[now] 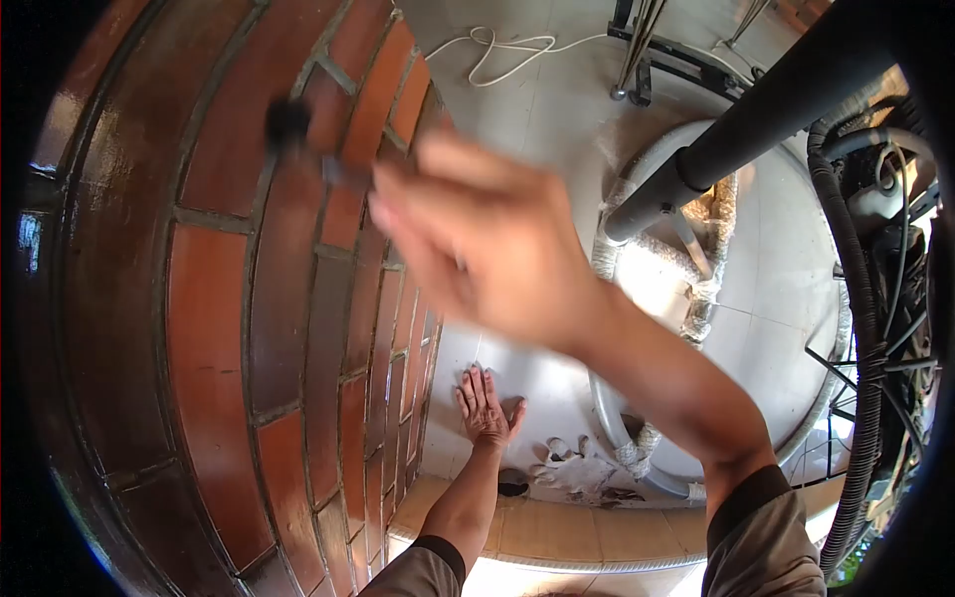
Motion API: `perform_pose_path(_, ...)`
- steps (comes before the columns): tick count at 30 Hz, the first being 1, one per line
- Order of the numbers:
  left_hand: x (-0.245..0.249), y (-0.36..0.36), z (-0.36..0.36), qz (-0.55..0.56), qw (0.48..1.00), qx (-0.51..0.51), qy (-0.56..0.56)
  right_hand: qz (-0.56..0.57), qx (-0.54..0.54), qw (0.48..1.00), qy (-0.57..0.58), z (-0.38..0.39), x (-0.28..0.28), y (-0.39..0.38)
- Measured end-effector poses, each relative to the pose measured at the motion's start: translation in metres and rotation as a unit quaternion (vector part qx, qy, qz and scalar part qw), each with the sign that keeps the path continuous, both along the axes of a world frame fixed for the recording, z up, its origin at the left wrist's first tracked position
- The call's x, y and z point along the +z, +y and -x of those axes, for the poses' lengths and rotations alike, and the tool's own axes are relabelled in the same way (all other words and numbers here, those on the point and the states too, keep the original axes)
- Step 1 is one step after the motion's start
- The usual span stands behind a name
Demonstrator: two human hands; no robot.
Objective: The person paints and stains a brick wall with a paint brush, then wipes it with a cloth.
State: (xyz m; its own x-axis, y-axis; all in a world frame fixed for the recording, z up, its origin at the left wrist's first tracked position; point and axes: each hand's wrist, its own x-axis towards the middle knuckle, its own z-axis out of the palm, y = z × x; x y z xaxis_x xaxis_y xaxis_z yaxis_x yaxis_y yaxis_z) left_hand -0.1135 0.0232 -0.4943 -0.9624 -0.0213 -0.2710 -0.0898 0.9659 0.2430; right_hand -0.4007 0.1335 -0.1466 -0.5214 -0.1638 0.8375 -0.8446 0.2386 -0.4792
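Note:
A brick wall [206, 328] with grey mortar joints fills the left side of the view; its nearest bricks are dark and glossy. Blurred by motion, my right hand [487, 234] is closed around a small paintbrush [343, 171], whose dark tip overlaps the upper bricks. Lower down, my left hand [484, 408] is open, palm down with fingers spread against the pale tiled floor [527, 373], beside the foot of the wall. Nothing shows in it.
A black pole [736, 139] slants across the upper right, above a round frame with wrapped bars [701, 289]. A black corrugated hose [860, 358] runs down the right. White cord [512, 45] lies on the floor. Crumpled white material [577, 468] and a dark round opening [512, 483] lie near the tan ledge [557, 532].

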Motion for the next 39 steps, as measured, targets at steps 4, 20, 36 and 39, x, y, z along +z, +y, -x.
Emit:
perform_pose_path(4, 0.004, 0.001, 0.002, 0.006, 1.000, -0.001, -0.012, -0.009, -0.162, 0.981, 0.102, 0.033, 0.011, 0.033)
perform_pose_path(20, 0.004, 0.001, 0.001, 0.008, 1.000, 0.006, -0.028, -0.022, -0.237, 0.970, -0.055, 0.096, 0.053, 0.031)
perform_pose_path(36, 0.005, -0.001, 0.002, 0.012, 1.000, -0.002, -0.021, 0.046, -0.178, 0.983, 0.023, 0.136, 0.096, 0.011)
perform_pose_path(39, 0.008, 0.000, 0.001, -0.003, 1.000, 0.000, -0.025, 0.053, -0.156, 0.981, 0.101, 0.112, 0.090, -0.028)
